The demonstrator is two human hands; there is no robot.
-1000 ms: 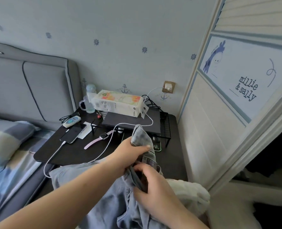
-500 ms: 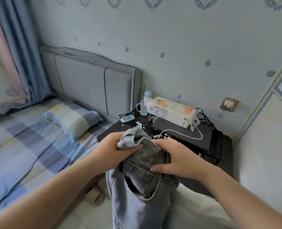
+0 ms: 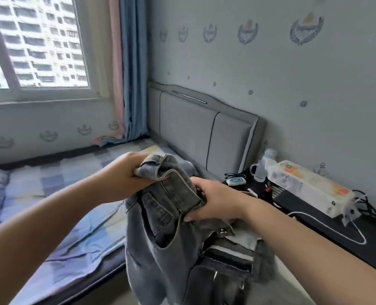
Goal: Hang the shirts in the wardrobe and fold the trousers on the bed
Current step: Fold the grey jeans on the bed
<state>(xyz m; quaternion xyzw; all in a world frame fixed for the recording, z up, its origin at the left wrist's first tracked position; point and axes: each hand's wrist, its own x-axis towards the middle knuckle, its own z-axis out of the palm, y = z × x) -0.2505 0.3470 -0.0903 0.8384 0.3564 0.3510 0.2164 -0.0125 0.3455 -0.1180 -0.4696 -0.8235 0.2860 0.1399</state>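
1. Jeans (image 3: 160, 227): held up between both hands, waistband bunched, legs hanging below.
2. Left hand (image 3: 125, 175): clenched round waistband.
3. Right hand (image 3: 213, 201): grasping the waistband fold.
4. Bed (image 3: 57, 205): below left hand.
5. Nightstand (image 3: 328, 227): beyond right hand.

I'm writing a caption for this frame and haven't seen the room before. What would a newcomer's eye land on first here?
First, the grey denim trousers held up in mid-frame: the left hand grips a bunched end of the waistband and the right hand grips the denim beside it, the rest hanging down. Behind them lies the bed with the blue checked sheet, and upper left a bright window shows a tower block.
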